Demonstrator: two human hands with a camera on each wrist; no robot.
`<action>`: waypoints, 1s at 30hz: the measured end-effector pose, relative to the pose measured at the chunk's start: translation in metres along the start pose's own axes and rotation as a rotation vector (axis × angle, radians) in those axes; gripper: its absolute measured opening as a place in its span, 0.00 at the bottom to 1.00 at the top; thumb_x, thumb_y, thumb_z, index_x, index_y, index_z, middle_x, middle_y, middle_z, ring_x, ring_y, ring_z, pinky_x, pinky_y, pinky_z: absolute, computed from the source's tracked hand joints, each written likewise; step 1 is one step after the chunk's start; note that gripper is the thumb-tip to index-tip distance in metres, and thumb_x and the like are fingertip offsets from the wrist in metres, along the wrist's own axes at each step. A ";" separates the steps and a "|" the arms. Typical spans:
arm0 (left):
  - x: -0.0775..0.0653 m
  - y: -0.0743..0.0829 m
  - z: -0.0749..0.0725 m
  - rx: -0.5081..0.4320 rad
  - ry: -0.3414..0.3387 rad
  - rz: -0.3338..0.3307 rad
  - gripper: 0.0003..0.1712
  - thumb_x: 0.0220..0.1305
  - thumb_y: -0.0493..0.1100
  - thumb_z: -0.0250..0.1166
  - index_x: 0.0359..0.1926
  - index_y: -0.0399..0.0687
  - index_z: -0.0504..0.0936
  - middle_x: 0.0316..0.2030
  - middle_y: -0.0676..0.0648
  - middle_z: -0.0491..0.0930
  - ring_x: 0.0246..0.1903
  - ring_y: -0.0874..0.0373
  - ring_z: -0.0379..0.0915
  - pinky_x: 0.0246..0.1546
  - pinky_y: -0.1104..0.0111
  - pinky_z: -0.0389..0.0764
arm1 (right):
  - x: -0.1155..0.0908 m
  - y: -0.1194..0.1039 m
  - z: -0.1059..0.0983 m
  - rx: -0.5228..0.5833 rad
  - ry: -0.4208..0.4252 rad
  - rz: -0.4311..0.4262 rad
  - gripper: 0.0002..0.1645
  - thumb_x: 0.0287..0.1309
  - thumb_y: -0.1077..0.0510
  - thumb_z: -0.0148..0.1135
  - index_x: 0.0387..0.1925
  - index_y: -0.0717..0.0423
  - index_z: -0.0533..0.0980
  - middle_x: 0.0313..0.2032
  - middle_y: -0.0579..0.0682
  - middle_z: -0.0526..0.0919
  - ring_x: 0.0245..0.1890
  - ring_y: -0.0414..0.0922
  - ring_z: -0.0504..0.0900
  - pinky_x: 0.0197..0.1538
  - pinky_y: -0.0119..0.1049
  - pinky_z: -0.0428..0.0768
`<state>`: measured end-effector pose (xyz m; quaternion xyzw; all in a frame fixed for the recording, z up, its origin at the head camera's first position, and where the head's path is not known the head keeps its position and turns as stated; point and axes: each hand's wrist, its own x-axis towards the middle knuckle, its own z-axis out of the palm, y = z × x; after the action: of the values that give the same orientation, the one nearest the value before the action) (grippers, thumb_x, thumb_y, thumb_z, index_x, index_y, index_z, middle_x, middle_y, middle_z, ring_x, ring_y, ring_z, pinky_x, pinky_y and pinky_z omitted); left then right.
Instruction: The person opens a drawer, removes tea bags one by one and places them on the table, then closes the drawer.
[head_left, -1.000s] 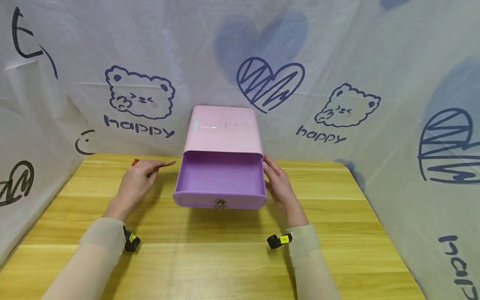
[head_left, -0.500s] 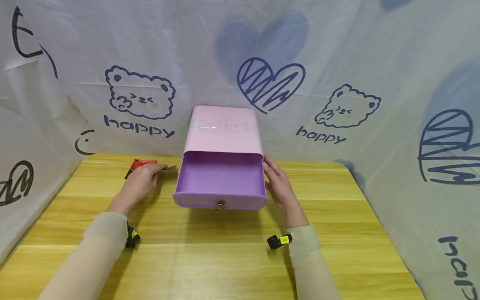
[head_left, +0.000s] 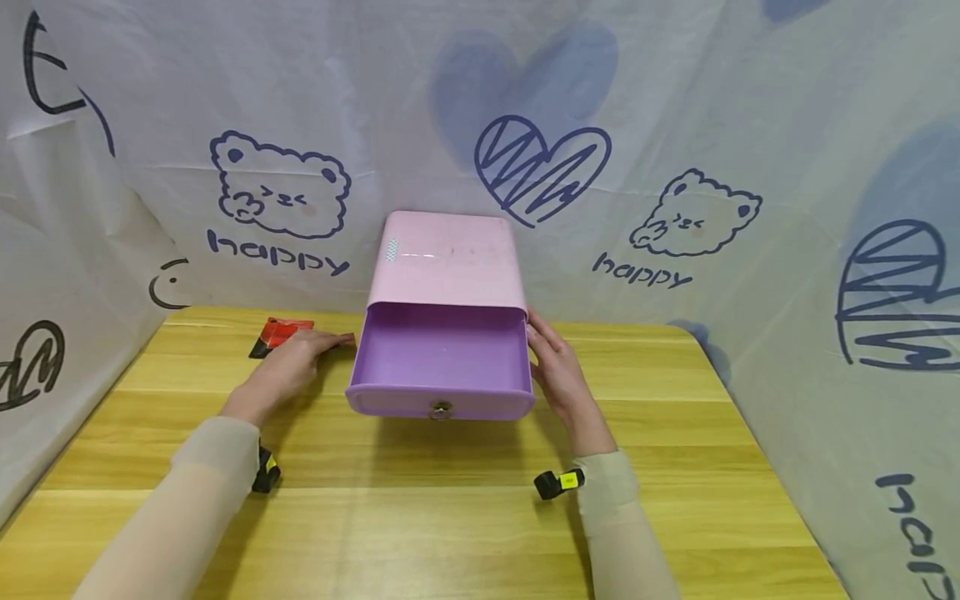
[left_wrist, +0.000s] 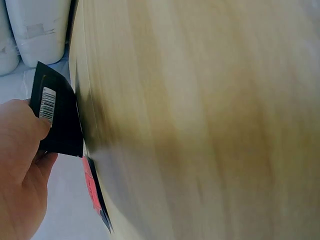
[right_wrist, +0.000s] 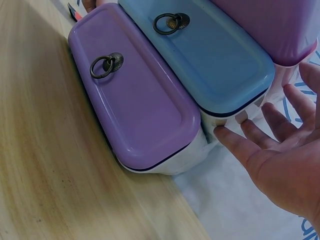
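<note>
My left hand [head_left: 283, 367] pinches a small flat black packet [left_wrist: 65, 120] with a barcode label, held up on the left of the cabinet. Just behind that hand, a red and black packet [head_left: 281, 332] lies on the table. The pink drawer cabinet [head_left: 453, 258] stands at the back, its purple top drawer [head_left: 487, 403] pulled out, with nothing inside. My right hand [head_left: 561, 379] has its fingers extended along the cabinet's right side, fingertips at the wall beside the blue middle drawer [right_wrist: 225, 65].
Below the blue drawer, a closed purple bottom drawer [right_wrist: 145, 105] carries a brass ring pull [right_wrist: 102, 67]. The wooden table [head_left: 435, 517] ends against a white printed cloth [head_left: 420, 100] behind the cabinet.
My left hand has shifted slightly right and toward me with its packet, closer to the cabinet. The red and black packet, mostly covered before, now shows. My right hand and the drawer stay put.
</note>
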<state>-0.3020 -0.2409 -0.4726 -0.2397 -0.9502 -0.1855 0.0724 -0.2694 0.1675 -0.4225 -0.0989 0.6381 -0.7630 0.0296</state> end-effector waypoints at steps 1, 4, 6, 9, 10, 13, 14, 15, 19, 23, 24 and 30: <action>0.000 0.000 0.001 0.001 -0.006 0.009 0.30 0.57 0.25 0.42 0.60 0.47 0.70 0.57 0.44 0.70 0.57 0.48 0.60 0.61 0.50 0.59 | 0.000 0.000 0.000 0.001 -0.001 -0.001 0.30 0.60 0.46 0.53 0.64 0.43 0.62 0.66 0.45 0.59 0.60 0.42 0.60 0.62 0.51 0.61; 0.001 0.000 0.001 0.008 -0.024 0.020 0.33 0.54 0.23 0.41 0.61 0.47 0.68 0.58 0.43 0.69 0.57 0.47 0.59 0.62 0.49 0.56 | 0.000 0.000 0.000 -0.004 0.000 -0.001 0.30 0.60 0.45 0.53 0.63 0.42 0.63 0.65 0.44 0.59 0.59 0.41 0.61 0.62 0.50 0.62; 0.001 0.001 0.002 0.021 -0.032 0.026 0.34 0.51 0.22 0.42 0.61 0.45 0.68 0.58 0.43 0.69 0.57 0.46 0.59 0.62 0.49 0.55 | 0.001 0.000 0.000 0.000 -0.001 -0.002 0.30 0.60 0.45 0.53 0.63 0.42 0.63 0.65 0.44 0.60 0.59 0.41 0.61 0.62 0.49 0.63; 0.002 0.000 0.003 0.031 -0.042 0.038 0.35 0.50 0.22 0.43 0.60 0.43 0.68 0.59 0.43 0.68 0.57 0.45 0.59 0.62 0.48 0.56 | 0.001 0.000 0.000 0.009 -0.006 -0.005 0.30 0.60 0.45 0.53 0.63 0.42 0.63 0.65 0.44 0.60 0.59 0.41 0.61 0.61 0.49 0.64; 0.002 0.000 0.003 0.034 -0.045 0.046 0.35 0.49 0.22 0.43 0.60 0.43 0.68 0.59 0.43 0.67 0.58 0.45 0.58 0.61 0.48 0.56 | 0.001 0.000 0.001 0.011 -0.009 -0.008 0.30 0.60 0.46 0.53 0.63 0.42 0.63 0.65 0.44 0.60 0.59 0.42 0.61 0.61 0.49 0.64; 0.004 0.000 0.005 0.025 -0.060 0.074 0.35 0.48 0.23 0.44 0.60 0.42 0.68 0.61 0.42 0.65 0.59 0.46 0.56 0.61 0.47 0.57 | 0.001 0.000 0.001 0.016 -0.010 -0.013 0.30 0.60 0.46 0.53 0.64 0.43 0.62 0.65 0.45 0.59 0.59 0.43 0.61 0.61 0.49 0.64; 0.004 0.000 0.006 0.019 -0.064 0.083 0.34 0.49 0.24 0.45 0.60 0.42 0.68 0.61 0.42 0.65 0.60 0.46 0.55 0.61 0.48 0.57 | 0.001 0.000 0.001 0.017 -0.008 -0.014 0.30 0.60 0.46 0.53 0.64 0.43 0.62 0.65 0.45 0.60 0.59 0.43 0.61 0.61 0.49 0.64; 0.005 0.000 0.007 0.014 -0.071 0.087 0.33 0.50 0.25 0.46 0.60 0.41 0.68 0.62 0.42 0.64 0.60 0.46 0.54 0.61 0.48 0.57 | 0.001 0.000 0.001 0.020 -0.008 -0.015 0.30 0.60 0.46 0.53 0.64 0.44 0.62 0.65 0.46 0.59 0.59 0.43 0.61 0.61 0.49 0.64; 0.007 0.001 0.009 0.007 -0.105 0.057 0.29 0.54 0.32 0.52 0.60 0.38 0.67 0.63 0.41 0.62 0.61 0.45 0.53 0.60 0.49 0.59 | 0.002 0.001 0.001 0.034 -0.005 -0.015 0.30 0.60 0.47 0.53 0.64 0.44 0.62 0.65 0.46 0.60 0.59 0.43 0.61 0.61 0.50 0.63; 0.008 0.004 0.009 0.023 -0.130 0.015 0.28 0.56 0.38 0.56 0.59 0.37 0.67 0.62 0.39 0.62 0.60 0.43 0.54 0.60 0.48 0.60 | 0.002 0.001 0.001 0.030 -0.005 -0.016 0.30 0.61 0.47 0.52 0.64 0.44 0.62 0.65 0.46 0.60 0.60 0.43 0.61 0.62 0.51 0.62; 0.008 0.005 0.009 0.028 -0.126 0.016 0.27 0.57 0.39 0.57 0.59 0.37 0.68 0.62 0.38 0.63 0.59 0.43 0.55 0.60 0.48 0.60 | 0.002 0.001 0.001 0.028 -0.003 -0.015 0.30 0.61 0.47 0.52 0.64 0.44 0.62 0.65 0.46 0.59 0.60 0.43 0.61 0.62 0.51 0.62; 0.009 0.014 0.010 0.055 -0.113 0.034 0.24 0.60 0.35 0.54 0.59 0.38 0.68 0.63 0.39 0.61 0.60 0.42 0.53 0.59 0.47 0.60 | 0.001 0.001 0.001 0.022 -0.002 -0.014 0.30 0.60 0.46 0.53 0.63 0.43 0.63 0.65 0.45 0.60 0.59 0.42 0.61 0.61 0.50 0.63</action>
<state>-0.3034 -0.2212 -0.4756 -0.2638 -0.9533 -0.1443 0.0284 -0.2700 0.1661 -0.4230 -0.1036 0.6288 -0.7702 0.0261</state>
